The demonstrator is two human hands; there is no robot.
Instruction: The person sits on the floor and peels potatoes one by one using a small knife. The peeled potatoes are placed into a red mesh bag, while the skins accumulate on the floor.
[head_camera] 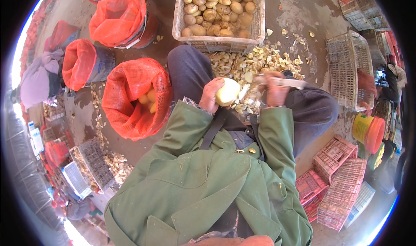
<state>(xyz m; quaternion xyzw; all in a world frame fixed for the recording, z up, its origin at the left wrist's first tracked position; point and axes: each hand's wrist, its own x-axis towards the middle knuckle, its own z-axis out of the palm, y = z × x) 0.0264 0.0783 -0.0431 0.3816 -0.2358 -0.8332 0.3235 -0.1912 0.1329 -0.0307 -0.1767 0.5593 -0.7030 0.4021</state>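
My left hand (210, 95) holds a peeled, pale potato (228, 92) above my lap. To its right, my right hand (275, 89) grips a peeler-like tool with a light handle (290, 82); the tool's head is blurred, and it is apart from the potato. Potato peelings (256, 62) lie on the floor beneath and beyond both hands. In front of me stands a plastic crate (219, 44) filled with unpeeled potatoes (210, 15). Beside my left knee, a red mesh bag (136, 96) stands open with several peeled potatoes (148, 99) inside.
Buckets lined with red mesh (118, 18) (79, 64) stand at the upper left. A grey crate (349, 70) is at the right, with red crates (341, 187) and a yellow bucket (362, 128) lower down. Another crate (94, 163) and peelings lie at the lower left.
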